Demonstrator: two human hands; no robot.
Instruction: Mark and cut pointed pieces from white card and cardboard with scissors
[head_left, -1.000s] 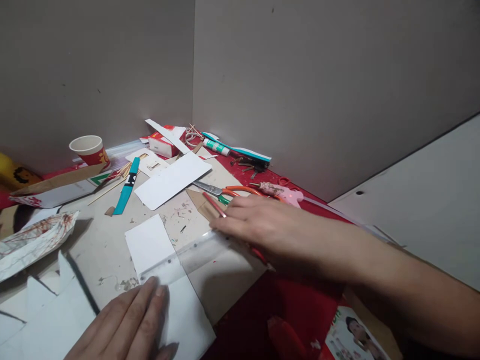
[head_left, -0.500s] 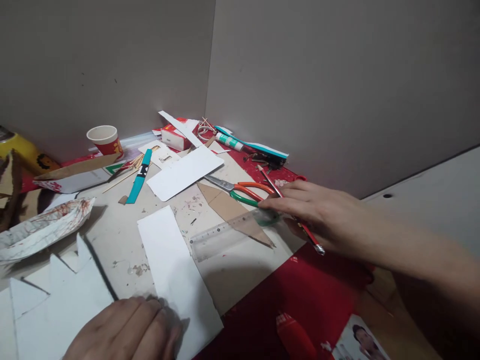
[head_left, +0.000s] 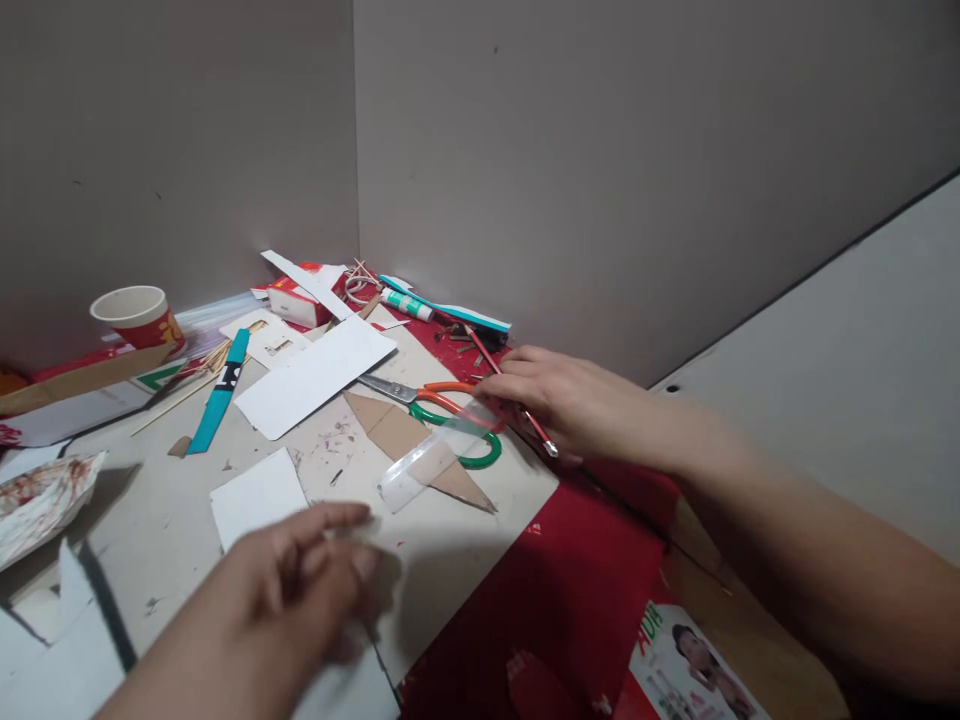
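Note:
My right hand [head_left: 551, 400] is closed with a red pencil [head_left: 538, 430] lying through its fingers, the metal-capped end pointing down toward me. Its fingertips also pinch the far end of a clear plastic ruler [head_left: 420, 468], which slants over a pointed brown cardboard piece [head_left: 390, 428] and the scissors' handles. Those scissors [head_left: 420, 398] have orange and green handles; their blade tips reach a white card [head_left: 319, 375]. Over a long white card strip [head_left: 259, 490] hovers my left hand [head_left: 300, 590], fingers apart and nothing seen in it. It hides the strip's middle.
At the back left stands a paper cup [head_left: 139, 315] beside a cardboard tray [head_left: 82, 405]. A teal strip [head_left: 219, 390], a red-and-white box [head_left: 300, 295] and a glue stick [head_left: 406, 304] lie toward the wall corner. Spiky-cut white card [head_left: 67, 640] is at lower left.
My left hand has risen off the table and its fingers have spread. The ruler has shifted rightward with my right hand and slants more steeply. The view has swung to the right.

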